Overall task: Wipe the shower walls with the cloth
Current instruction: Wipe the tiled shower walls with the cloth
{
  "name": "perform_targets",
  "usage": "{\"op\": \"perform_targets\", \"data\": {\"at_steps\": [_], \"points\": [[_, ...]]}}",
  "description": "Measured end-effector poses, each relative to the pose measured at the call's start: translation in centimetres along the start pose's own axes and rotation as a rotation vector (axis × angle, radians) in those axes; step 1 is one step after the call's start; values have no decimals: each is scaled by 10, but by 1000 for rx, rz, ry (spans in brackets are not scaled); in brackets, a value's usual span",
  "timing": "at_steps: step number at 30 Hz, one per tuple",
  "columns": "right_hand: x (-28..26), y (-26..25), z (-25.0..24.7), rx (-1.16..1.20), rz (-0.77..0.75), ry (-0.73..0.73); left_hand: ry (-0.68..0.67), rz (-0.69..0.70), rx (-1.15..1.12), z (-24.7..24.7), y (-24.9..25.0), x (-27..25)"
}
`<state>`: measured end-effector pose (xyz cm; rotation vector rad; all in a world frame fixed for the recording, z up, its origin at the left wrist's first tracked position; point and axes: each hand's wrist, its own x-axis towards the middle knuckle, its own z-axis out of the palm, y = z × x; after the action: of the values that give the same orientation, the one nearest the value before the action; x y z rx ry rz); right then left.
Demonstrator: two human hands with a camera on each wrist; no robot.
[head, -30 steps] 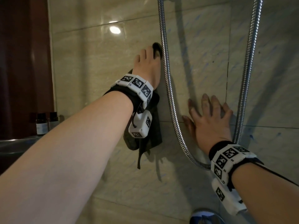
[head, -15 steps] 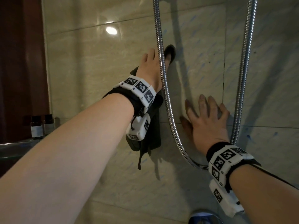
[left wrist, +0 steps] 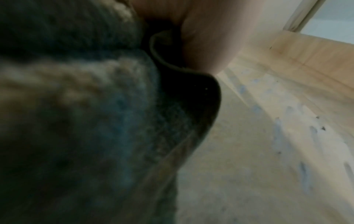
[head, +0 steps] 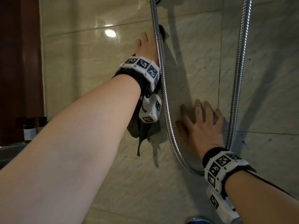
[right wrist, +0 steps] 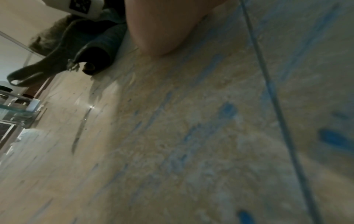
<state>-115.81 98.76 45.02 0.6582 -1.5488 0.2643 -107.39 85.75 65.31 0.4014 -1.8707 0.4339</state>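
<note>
Left hand [head: 148, 46] presses dark grey cloth [head: 145, 130] flat to beige tiled shower wall [head: 194, 62]; right hand [head: 202, 123] open, bracing. Blue streaks remain: wiping looks unfinished.

No readable words, brands or numbers anywhere. Only black-and-white square coded markers on the white wristband blocks [head: 142, 66] behind the left hand [head: 148, 44], with tiny characters beside them too small to read; the same kind of markers on the band [head: 221, 165] behind the right hand [head: 203, 126]. Pale labels on two dark bottles [head: 30, 130], well off to the left of both hands, too blurred to read.
</note>
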Motion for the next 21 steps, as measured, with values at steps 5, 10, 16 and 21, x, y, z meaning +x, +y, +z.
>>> {"op": "perform_targets", "data": {"at_steps": [5, 10, 16, 21], "points": [[1, 1, 1, -30, 11, -14, -17, 106, 36, -2, 4, -7], [-2, 2, 3, -85, -15, -41, -63, 239, 159, 4, -15, -25], [-1, -1, -1, -30, 17, -42, 7, 43, 120, 12, -28, -20], [-1, 1, 6, -28, 10, -10, -27, 3, -3, 1, -13, -7]]}}
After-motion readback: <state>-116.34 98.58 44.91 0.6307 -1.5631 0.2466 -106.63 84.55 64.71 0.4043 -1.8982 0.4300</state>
